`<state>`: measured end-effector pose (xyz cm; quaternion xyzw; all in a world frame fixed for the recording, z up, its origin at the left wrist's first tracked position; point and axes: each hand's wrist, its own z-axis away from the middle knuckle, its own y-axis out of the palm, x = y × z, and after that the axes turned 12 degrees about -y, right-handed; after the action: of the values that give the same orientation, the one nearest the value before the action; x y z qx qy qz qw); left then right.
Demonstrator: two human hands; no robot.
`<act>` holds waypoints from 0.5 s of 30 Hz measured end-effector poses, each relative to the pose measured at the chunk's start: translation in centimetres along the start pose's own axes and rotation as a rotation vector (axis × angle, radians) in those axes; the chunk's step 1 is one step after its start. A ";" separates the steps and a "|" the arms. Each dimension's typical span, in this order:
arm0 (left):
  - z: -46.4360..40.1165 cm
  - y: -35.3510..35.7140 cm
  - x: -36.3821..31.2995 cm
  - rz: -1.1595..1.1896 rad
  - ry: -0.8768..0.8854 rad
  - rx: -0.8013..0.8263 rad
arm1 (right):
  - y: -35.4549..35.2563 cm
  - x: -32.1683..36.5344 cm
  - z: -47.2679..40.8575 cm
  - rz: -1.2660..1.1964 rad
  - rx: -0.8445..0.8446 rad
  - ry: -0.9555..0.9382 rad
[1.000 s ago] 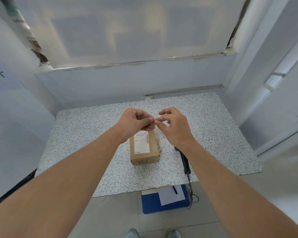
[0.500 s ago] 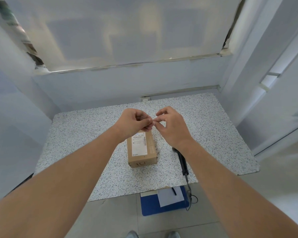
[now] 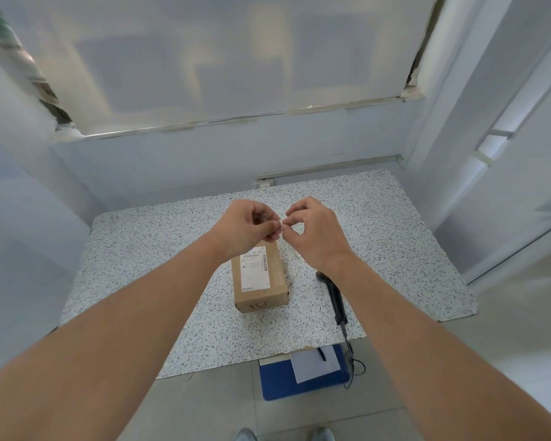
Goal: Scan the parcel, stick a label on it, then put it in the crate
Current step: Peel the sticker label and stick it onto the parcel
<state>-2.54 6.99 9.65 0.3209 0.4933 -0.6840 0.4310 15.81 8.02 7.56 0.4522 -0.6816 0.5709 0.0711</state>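
A small brown cardboard parcel (image 3: 260, 279) with a white shipping label on top lies in the middle of the speckled table (image 3: 140, 249). Above its far end my left hand (image 3: 247, 224) and my right hand (image 3: 315, 232) meet fingertip to fingertip, pinching a tiny pale label (image 3: 281, 223) between them. A black handheld scanner (image 3: 334, 296) lies on the table just right of the parcel, partly under my right forearm. A blue crate (image 3: 280, 381) stands on the floor below the table's near edge.
White paper (image 3: 315, 364) and a black pen (image 3: 322, 354) rest in the blue crate. The scanner's cable (image 3: 352, 361) hangs over the table edge. Walls close in on the left, back and right. My shoes show at the bottom.
Both hands stay pinched together over the parcel's far end; the fingers have shifted slightly on the small label. The parcel and scanner have not moved.
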 end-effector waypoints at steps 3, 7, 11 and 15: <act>-0.3 0.0 0.0 -0.043 0.020 -0.001 | 0.1 -0.2 -0.1 -0.008 -0.012 0.004; -0.7 0.0 0.2 -0.106 0.032 0.002 | 0.5 -0.7 -0.2 -0.006 -0.010 -0.003; -1.0 0.2 0.5 -0.168 0.038 -0.009 | 0.6 -0.8 -0.2 0.016 -0.003 -0.010; -1.2 0.1 0.3 -0.178 0.028 -0.011 | 0.6 -0.7 -0.4 0.031 0.016 -0.014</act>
<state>-2.59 8.00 8.96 0.2828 0.5296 -0.7124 0.3634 15.67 8.69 6.81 0.4460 -0.6845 0.5740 0.0540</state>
